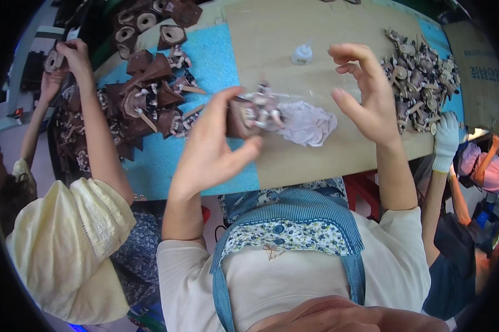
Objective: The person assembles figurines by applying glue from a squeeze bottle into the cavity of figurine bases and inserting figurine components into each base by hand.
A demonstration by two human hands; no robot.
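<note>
My left hand (208, 152) grips a small painted figurine on a dark brown base (238, 118) between thumb and fingers, over the table's middle. The figure part (264, 104) points right and is blurred by motion. Raised to the right of it, my right hand (368, 102) is empty, its fingers curved and apart from the thumb. A crumpled pale cloth (311, 125) lies on the cardboard just beyond the figurine. Farther back stands a small translucent squeeze bottle (302, 53), touched by neither hand.
At left, brown-based figurines (141, 99) are heaped on a blue mat (219, 55). Loose small figures (418, 83) form a pile at right, near a cardboard box (480, 77). A co-worker's hands (75, 55) hold a brown piece at far left; another's gloved hand (446, 143) rests at the right edge.
</note>
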